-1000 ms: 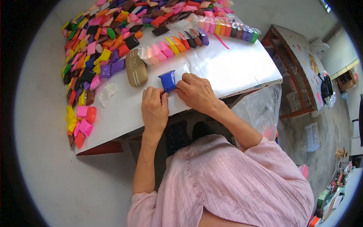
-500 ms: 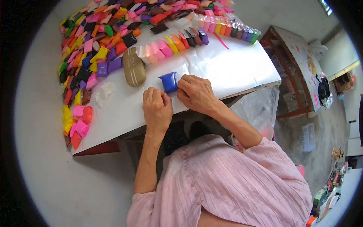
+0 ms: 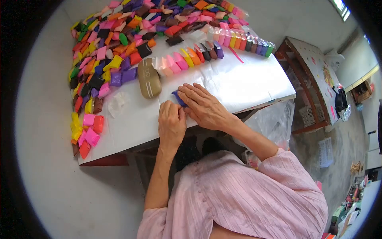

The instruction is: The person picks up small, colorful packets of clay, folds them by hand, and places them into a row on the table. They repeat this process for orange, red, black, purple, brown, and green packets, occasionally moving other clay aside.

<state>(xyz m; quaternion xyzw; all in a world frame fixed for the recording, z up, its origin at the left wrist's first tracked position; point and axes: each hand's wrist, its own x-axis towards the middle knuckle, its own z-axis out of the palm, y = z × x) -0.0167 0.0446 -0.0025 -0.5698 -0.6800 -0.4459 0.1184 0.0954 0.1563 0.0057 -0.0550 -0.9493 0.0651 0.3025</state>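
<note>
A small blue packet (image 3: 178, 98) lies on the white-covered table (image 3: 131, 133), mostly hidden under my right hand. My right hand (image 3: 201, 106) is laid flat over it, palm down, with its fingers stretched out. Beside the packet's near left side, my left hand (image 3: 172, 121) has its fingers curled in; whatever they may hold is hidden. Beyond the hands rests a brown-green case (image 3: 149, 79) with white stripes, next to a row of packets in clear wrap (image 3: 180, 59).
Many coloured packets (image 3: 115, 49) are heaped across the table's far and left parts. A crumpled clear wrapper (image 3: 118, 104) lies left of my hands. A second row of wrapped packets (image 3: 242, 42) is farther back. A wooden shelf unit (image 3: 306, 79) stands at right.
My right hand has gone from a pinch at the blue packet's side to lying flat over it. My left hand stays closed beside the packet. The view has shifted slightly.
</note>
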